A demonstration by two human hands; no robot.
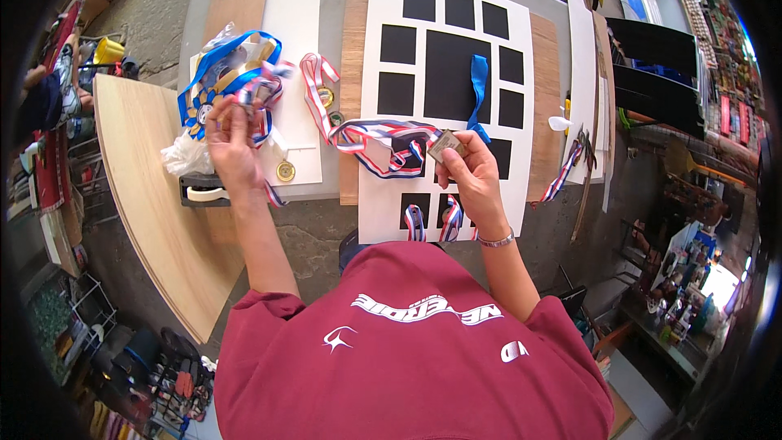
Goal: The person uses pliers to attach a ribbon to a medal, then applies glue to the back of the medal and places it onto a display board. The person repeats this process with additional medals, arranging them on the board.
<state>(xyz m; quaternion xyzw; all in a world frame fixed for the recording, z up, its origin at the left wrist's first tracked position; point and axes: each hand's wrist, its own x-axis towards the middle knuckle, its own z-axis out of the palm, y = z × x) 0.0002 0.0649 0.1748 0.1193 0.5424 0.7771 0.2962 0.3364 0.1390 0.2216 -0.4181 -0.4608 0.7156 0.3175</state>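
Observation:
My right hand (475,183) pinches a square metal medal (446,145) between thumb and fingers above the white mat board (521,195). The medal's red, white and blue striped ribbon (381,132) trails left across the board. At the left, my left hand (235,143) is closed on a bunched striped ribbon (262,90); motion blur hides whether a medal is with it. Beneath that hand lies a pile of blue and gold ribbons (199,73) with plastic wrapping (187,153). Two round medals on a striped ribbon (316,85) and a gold medal (285,170) lie beside the pile.
Black squares cover the mat board; a blue ribbon (479,85) lies on its large central one. Two striped ribbons (415,222) rest near the board's front edge. Scissors (574,155) lie at the right. A plywood sheet (155,195) leans at the left.

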